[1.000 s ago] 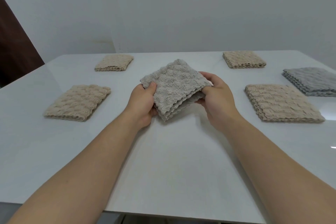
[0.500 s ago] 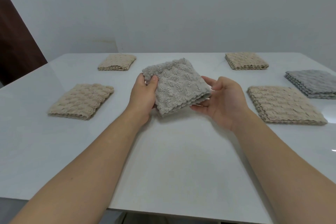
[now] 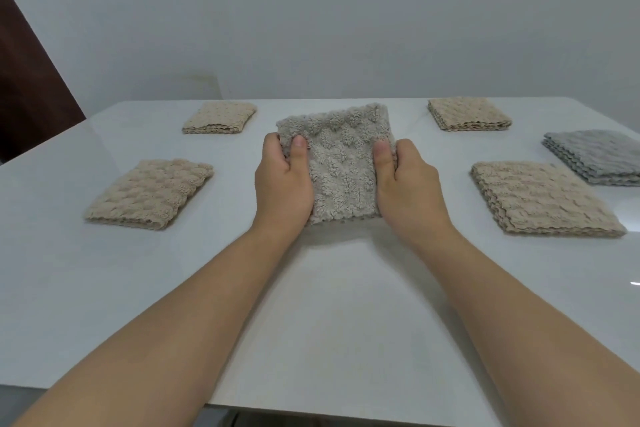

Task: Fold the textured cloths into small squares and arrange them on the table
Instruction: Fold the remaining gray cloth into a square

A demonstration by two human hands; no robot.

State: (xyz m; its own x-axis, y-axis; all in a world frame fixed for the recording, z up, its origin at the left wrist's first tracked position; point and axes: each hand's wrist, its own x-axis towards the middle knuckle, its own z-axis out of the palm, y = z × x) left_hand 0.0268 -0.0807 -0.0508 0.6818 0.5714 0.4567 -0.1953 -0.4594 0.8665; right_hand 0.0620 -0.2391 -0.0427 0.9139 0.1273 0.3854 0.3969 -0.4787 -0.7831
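I am looking down at the white table (image 3: pixel 329 305), and my two arms are reaching out over it. My left hand (image 3: pixel 282 184) and right hand (image 3: pixel 408 187) are gripping the folded middle cloth (image 3: pixel 341 163) by its two sides, thumbs pressing on top.

The cloth is tipping up toward me over the middle of the table. I cannot tell if its near edge is touching the top.

I think I am doing the putting-down step. Next I need to lay it flat in the middle spot and let go softly, so the folds do not pop open.

The left tan cloth (image 3: pixel 149 194) and right tan cloth (image 3: pixel 540 199) are lying to the sides. The grey cloth (image 3: pixel 595 156) is lying further right. The far left cloth (image 3: pixel 220 117) and far right cloth (image 3: pixel 467 114) are lying at the back.
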